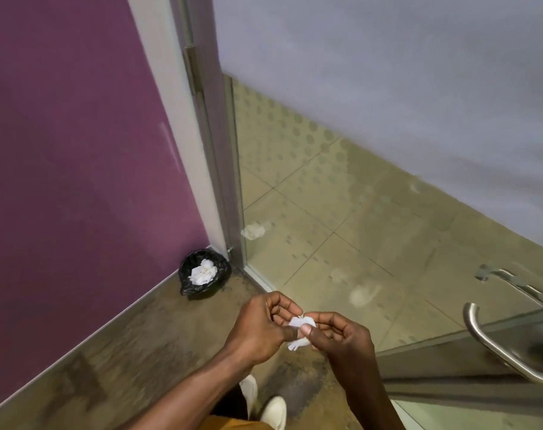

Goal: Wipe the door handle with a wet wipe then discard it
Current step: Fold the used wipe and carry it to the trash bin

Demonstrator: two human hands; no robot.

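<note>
- Holding the wet wipe [300, 324] between them, both hands were in front of the body, left of the door handle [500, 346] and well apart from it.
- Left hand [264, 327] was pinched on the wipe's left edge, thumb against fingers; right hand [338, 336] was clamped on its right side, thumb on top.
- Wipe was small, white and crumpled, with part hanging below the fingers; it looked limp, light and damp, likely to tear or slip if pulled by one corner.
- Best taken bunched in the fingertips, or spread flat over the palm to wrap the handle bar.
- Handle was a bent metal bar on the glass door [388, 212], probably smooth and rigid.
- Bin [204, 271] with black liner sat in the wall corner, far left of the handle, with white waste inside.
- Whether wiping was done could not be told.
</note>
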